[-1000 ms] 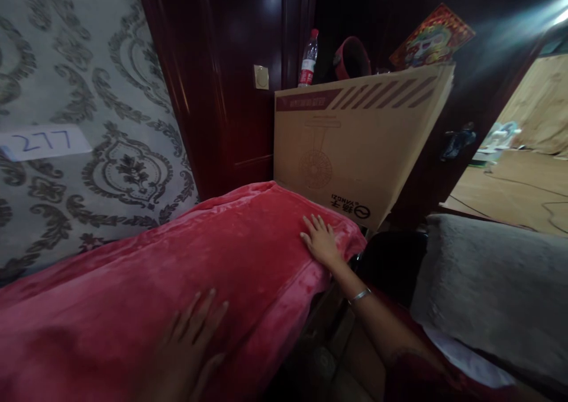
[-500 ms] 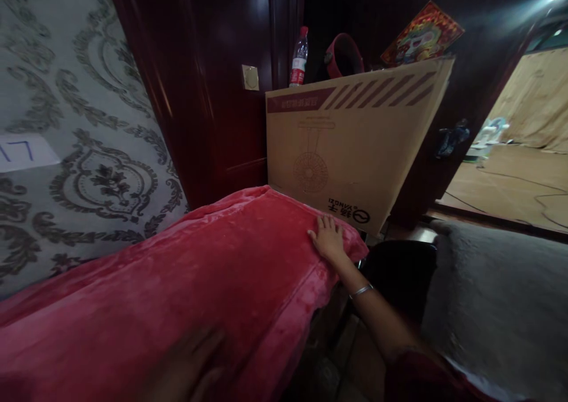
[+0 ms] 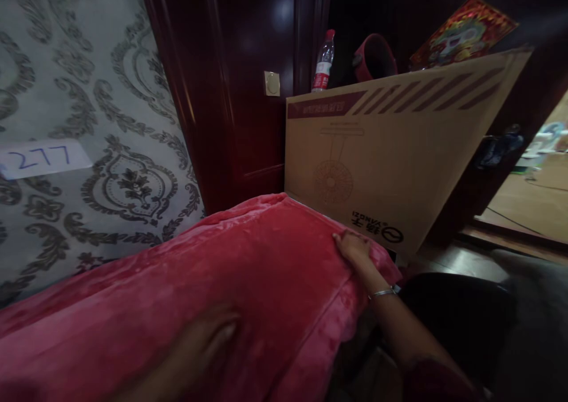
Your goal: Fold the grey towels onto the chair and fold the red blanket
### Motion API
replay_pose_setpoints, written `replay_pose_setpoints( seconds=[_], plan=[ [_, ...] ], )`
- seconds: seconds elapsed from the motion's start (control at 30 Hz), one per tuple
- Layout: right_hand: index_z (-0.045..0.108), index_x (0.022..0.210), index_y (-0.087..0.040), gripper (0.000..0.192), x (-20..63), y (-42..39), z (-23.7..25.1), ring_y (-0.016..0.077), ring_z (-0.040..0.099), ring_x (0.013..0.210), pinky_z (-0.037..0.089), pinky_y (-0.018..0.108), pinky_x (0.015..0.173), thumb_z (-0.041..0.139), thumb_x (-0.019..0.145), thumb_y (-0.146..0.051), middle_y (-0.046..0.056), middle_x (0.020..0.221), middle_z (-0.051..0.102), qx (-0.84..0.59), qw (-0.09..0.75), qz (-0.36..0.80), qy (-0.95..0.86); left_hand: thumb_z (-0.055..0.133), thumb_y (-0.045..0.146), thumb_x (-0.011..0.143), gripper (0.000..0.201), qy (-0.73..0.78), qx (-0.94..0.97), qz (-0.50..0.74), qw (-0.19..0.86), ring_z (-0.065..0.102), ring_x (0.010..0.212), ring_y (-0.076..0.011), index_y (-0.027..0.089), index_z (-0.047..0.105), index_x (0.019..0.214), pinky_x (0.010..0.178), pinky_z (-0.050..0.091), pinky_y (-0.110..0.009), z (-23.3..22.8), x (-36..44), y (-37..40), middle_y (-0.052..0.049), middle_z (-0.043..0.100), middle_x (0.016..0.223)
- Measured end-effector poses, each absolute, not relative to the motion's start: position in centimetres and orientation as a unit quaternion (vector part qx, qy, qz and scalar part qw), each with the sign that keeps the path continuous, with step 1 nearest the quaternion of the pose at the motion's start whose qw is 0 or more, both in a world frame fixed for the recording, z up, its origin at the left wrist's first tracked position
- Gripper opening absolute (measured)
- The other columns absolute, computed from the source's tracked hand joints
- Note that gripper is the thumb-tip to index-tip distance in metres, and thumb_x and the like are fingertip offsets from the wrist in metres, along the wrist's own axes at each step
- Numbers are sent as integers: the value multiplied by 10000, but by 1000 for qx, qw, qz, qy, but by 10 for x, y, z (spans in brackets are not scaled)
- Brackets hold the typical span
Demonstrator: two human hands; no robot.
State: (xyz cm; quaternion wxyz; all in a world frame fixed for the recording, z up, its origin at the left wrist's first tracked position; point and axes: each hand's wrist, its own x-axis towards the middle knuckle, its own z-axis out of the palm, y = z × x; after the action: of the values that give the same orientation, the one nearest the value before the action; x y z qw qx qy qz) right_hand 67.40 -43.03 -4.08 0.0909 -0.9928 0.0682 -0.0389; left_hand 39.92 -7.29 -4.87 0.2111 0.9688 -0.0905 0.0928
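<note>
A plush red cloth (image 3: 266, 260) is spread over a long flat surface; its right side hangs down in folds. My right hand (image 3: 354, 249) rests near the far right corner of the cloth, thumb held apart and fingertips toward the far edge. It wears a silver bracelet (image 3: 384, 292) at the wrist. Nearer to me, my left hand (image 3: 206, 340) is over the middle of the cloth, blurred, with its fingers stretched to the right. Neither hand has anything visible in it. What lies under the cloth is hidden.
Behind the cloth stands a large cardboard box (image 3: 390, 153) with a plastic bottle (image 3: 324, 61) and a red ring-shaped object (image 3: 375, 57) above it. A dark chair-like shape (image 3: 457, 313) is at right. Patterned wall (image 3: 133, 171) borders the left.
The view has swung left, so the box and bottle appear farther right. My right hand's fingers look more bent at the cloth's edge. My left hand has shifted slightly forward over the cloth.
</note>
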Motion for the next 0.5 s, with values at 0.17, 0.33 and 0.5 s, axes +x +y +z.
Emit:
replay_pose_setpoints(
  seconds=[0.17, 0.33, 0.5],
  plan=[
    [672, 1272, -90, 504, 698, -431, -32, 364, 552, 1273, 461, 464, 993, 416, 1007, -433, 240, 1337, 607, -992, 98, -21, 75, 505, 334, 844, 475, 42, 982, 120, 142, 599, 1255, -302, 145, 655, 1253, 1121, 434, -454, 1, 485, -12, -152, 649, 1345],
    [701, 1233, -102, 483, 724, -427, -30, 354, 618, 1196, 485, 447, 968, 444, 1003, -439, 226, 1270, 657, -991, 117, 14, 67, 383, 419, 885, 490, 145, 984, 47, 88, 628, 1199, -307, 110, 669, 1135, 1059, 456, -421, -2, 534, 37, -195, 674, 1275],
    [700, 1227, -120, 450, 763, -400, -27, 291, 644, 1171, 502, 330, 901, 493, 998, -448, 197, 1274, 667, -988, 154, 27, 3, 306, 489, 875, 505, 170, 980, 23, 98, 688, 1049, -318, 166, 694, 899, 954, 501, -414, -4, 554, 52, -178, 737, 1101]
  ],
)
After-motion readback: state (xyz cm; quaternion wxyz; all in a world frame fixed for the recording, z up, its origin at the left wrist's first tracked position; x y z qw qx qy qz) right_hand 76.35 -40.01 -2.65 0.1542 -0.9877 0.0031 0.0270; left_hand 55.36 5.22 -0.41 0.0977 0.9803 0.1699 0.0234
